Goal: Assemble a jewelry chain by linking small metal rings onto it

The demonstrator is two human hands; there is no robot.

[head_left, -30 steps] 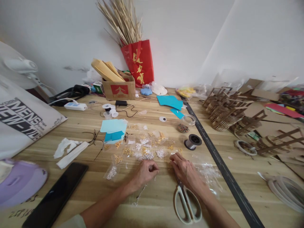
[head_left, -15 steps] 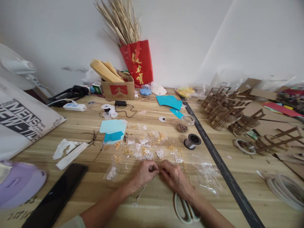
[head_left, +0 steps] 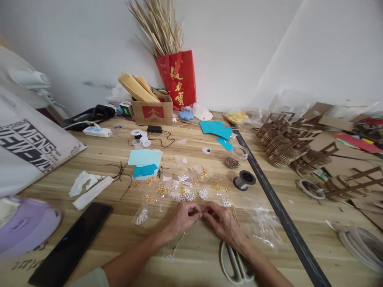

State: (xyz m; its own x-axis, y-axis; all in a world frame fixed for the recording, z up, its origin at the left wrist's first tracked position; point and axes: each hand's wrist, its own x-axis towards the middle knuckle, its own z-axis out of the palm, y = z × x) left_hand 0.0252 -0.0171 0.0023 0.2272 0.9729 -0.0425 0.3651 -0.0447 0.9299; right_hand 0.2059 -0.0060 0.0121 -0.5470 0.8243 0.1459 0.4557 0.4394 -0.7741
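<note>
My left hand (head_left: 186, 217) is closed in a pinch, its thumb and forefinger pressed together. Out from under it runs a thin silver chain (head_left: 178, 242), whose lower end lies on the wood. My right hand (head_left: 218, 220) is pinched too, fingertips almost touching the left ones; whatever sits between them is too small to make out. Just beyond my hands are small clear bags of silver findings (head_left: 187, 195) and gold findings (head_left: 162, 190). A gold chain (head_left: 231, 203) runs behind my right hand. Pale-handled scissors (head_left: 235, 268) lie partly beneath my right forearm.
A wire spool (head_left: 244, 180) and empty-looking plastic bags (head_left: 263, 225) lie to the right, near a dark strip (head_left: 278, 207). Small wooden baskets (head_left: 279, 143) crowd the far right. At left are a black phone (head_left: 72, 243) and a purple visor (head_left: 28, 227).
The whole view has shifted slightly, so things appear a little further right. Both hands keep their pinch, with a slightly different finger bend in the right one.
</note>
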